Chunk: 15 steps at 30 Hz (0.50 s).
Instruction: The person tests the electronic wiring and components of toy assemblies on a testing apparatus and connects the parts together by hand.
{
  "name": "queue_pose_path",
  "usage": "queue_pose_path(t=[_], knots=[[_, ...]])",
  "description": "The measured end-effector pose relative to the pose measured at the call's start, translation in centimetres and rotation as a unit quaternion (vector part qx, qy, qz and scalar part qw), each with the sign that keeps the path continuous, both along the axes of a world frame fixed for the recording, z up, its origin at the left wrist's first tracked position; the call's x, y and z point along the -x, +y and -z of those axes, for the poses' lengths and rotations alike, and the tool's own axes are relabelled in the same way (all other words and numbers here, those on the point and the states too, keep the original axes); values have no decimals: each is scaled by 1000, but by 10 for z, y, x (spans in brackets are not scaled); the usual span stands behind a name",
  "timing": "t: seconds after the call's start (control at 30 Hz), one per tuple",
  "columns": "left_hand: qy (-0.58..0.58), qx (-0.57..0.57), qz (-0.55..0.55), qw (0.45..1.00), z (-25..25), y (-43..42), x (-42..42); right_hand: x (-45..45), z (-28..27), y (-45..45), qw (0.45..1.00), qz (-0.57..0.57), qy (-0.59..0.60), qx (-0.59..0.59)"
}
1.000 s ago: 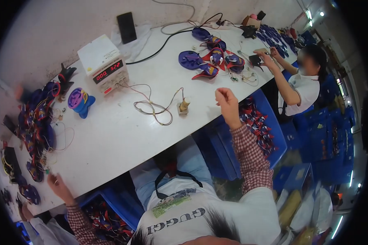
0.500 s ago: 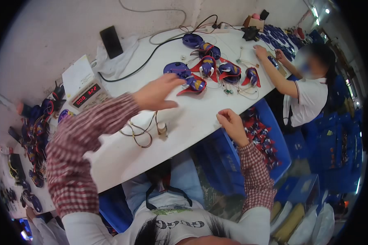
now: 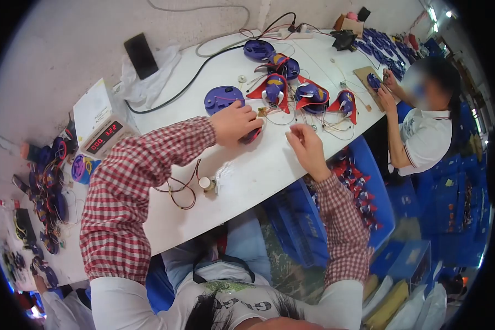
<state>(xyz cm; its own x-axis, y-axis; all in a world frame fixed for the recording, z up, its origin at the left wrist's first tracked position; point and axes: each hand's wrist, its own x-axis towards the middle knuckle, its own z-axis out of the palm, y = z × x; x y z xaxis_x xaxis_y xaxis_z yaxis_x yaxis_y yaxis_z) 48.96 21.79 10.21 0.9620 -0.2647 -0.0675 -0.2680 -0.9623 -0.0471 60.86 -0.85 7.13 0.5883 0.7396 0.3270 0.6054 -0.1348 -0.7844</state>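
Observation:
My left hand [image 3: 235, 124] is closed over a purple-and-red toy part [image 3: 251, 136] on the white table; only its red edge shows past my fingers. Just behind that hand lies a round purple shell [image 3: 224, 99]. My right hand [image 3: 308, 147] hovers near the table's front edge, its fingers loosely bent and a little apart, with nothing visible in them. Between and beyond my hands sit several purple toy bodies with red wing-like pieces and thin wires, among them one toy body [image 3: 312, 98]. Nearer me is a small cylindrical part [image 3: 207, 184] with brown wires.
A power supply [image 3: 102, 129] with red digits stands at left, and a phone [image 3: 141, 55] leans by the wall. Below the table edge, a blue bin [image 3: 380, 190] holds red-and-purple pieces. At right a co-worker [image 3: 423, 132] handles a purple part over a board [image 3: 370, 82].
My left hand has come down onto the purple-and-red toy part, which has shifted towards me. My right hand has risen slightly and loosened. The co-worker's hands have moved together.

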Motion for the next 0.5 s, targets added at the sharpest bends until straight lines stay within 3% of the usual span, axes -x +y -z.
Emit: queue_pose_path(t=[0.17, 0.23, 0.3, 0.47, 0.5], knots=[[-56, 53, 16, 997, -14, 7, 48, -12, 22, 32, 996, 7, -89, -18], [-45, 74, -13, 996, -27, 12, 66, -12, 23, 36, 991, 11, -99, 88], [-124, 110, -49, 985, -39, 19, 80, -13, 21, 36, 975, 17, -110, 194], [-112, 130, -122, 978, -75, 25, 123, 5, -9, 40, 942, 38, -140, 302], [-111, 130, -128, 977, -79, 25, 130, 11, -15, 46, 961, 44, -148, 228]])
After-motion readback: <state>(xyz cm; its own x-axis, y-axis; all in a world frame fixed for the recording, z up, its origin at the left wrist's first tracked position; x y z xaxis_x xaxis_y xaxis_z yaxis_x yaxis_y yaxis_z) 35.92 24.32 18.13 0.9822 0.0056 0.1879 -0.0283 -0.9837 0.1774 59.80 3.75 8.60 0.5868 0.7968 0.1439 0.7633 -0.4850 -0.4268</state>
